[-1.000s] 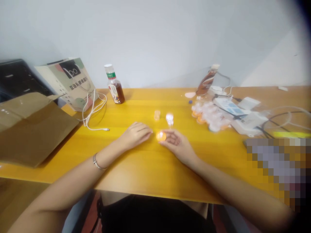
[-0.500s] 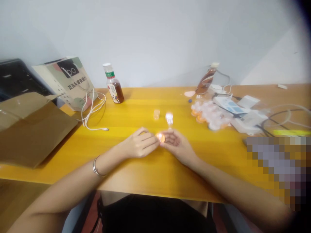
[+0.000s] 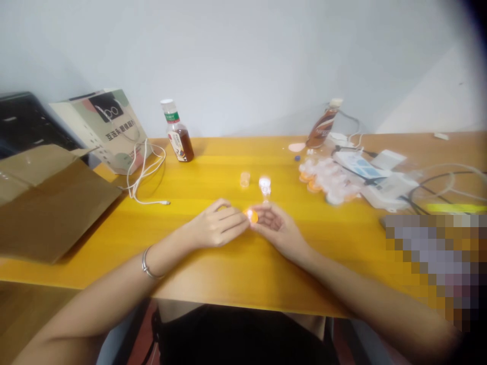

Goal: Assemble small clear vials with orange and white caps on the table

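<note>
Disc (image 3: pixel 251 216) is facing the wearer, axis blurred, right hand (image 3: pixel 279 227) pinching at three o'clock, left hand (image 3: pixel 219 225), earlier apart, touching nine, grip unclear.

The small disc (image 3: pixel 253 217) is orange with a bright white glint, the table (image 3: pixel 266 284) yellow-orange, the wall (image 3: pixel 228 61) pale grey. The cream bag (image 3: pixel 122 147) carries a black panel, dark lettering and pink and green patches; the box (image 3: pixel 72 203) is brown, the cable (image 3: pixel 163 203) white. The square bottle (image 3: pixel 180 144) is white-topped, green-banded and reddish-brown below; the striped bottle (image 3: pixel 323 126) is brown and white.
</note>
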`<action>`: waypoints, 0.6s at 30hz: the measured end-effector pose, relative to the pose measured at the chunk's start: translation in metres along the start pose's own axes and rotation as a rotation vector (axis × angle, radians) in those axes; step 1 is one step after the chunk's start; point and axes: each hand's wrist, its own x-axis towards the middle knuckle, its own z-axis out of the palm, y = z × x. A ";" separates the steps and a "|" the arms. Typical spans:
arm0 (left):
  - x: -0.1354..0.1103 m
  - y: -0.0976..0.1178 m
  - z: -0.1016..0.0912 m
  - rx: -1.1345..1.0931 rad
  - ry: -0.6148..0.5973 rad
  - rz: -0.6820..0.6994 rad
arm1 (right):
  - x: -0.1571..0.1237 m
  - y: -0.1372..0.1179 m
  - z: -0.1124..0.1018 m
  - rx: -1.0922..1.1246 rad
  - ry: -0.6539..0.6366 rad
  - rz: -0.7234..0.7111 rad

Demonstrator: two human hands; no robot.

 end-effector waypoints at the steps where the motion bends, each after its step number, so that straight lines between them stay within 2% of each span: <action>1: -0.001 -0.001 0.001 -0.030 0.017 -0.031 | 0.000 0.000 0.000 -0.004 0.006 0.002; 4: -0.002 -0.002 0.005 -0.129 0.086 -0.200 | 0.002 0.001 -0.001 -0.013 0.033 0.008; 8: 0.002 0.003 0.012 -0.364 0.147 -0.521 | 0.003 0.003 -0.003 -0.031 0.061 0.009; 13: 0.008 0.016 0.028 -0.747 0.116 -0.910 | 0.005 0.006 -0.002 -0.034 0.049 0.014; 15: 0.008 0.019 0.034 -0.867 0.090 -0.985 | 0.005 0.006 -0.001 -0.033 0.042 0.019; 18: 0.009 0.020 0.039 -0.950 0.099 -1.021 | 0.005 0.005 0.000 -0.039 0.030 0.027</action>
